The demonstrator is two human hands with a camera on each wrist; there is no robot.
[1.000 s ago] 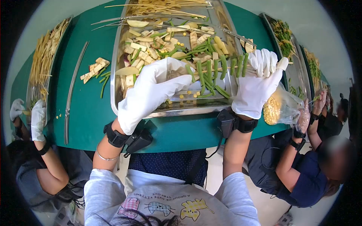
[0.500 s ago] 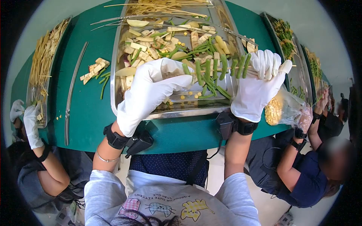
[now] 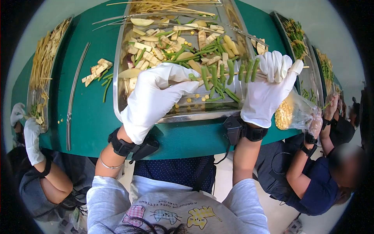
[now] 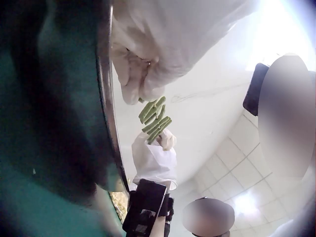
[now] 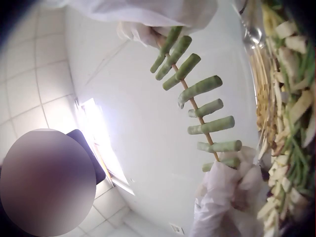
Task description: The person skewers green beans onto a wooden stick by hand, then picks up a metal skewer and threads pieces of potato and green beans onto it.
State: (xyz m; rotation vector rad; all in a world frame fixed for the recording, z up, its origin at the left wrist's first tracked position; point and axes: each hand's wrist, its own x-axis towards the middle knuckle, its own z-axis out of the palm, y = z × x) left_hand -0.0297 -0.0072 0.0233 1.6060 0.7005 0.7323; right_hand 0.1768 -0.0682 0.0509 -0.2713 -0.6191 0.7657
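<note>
My gloved right hand (image 3: pixel 269 93) grips a thin wooden skewer (image 3: pixel 306 67) above the tray's right side. A row of short green bean pieces (image 5: pixel 213 124) is threaded crosswise along it, with small gaps between them. At the other end, my gloved left hand (image 3: pixel 152 101) pinches the end bean piece (image 5: pixel 224 164) between thumb and fingers, which hide the skewer's tip. Below both hands lies a metal tray (image 3: pixel 194 116) holding cut pale vegetable sticks (image 3: pixel 150 58), loose green beans (image 3: pixel 186 55) and some corn kernels (image 3: pixel 189 100).
Bare wooden skewers (image 3: pixel 167 6) and metal skewers (image 3: pixel 113 19) lie over the tray's far end. More metal skewers (image 3: pixel 76 85) lie left on the green table (image 3: pixel 93 128). A plastic bag of corn (image 3: pixel 283 115) stands at right. People work at trays on both sides.
The skewer and my right hand have shifted slightly right. My left fingertips have closed in around the end bean piece, which is now mostly covered. At far left, another person's hand has moved.
</note>
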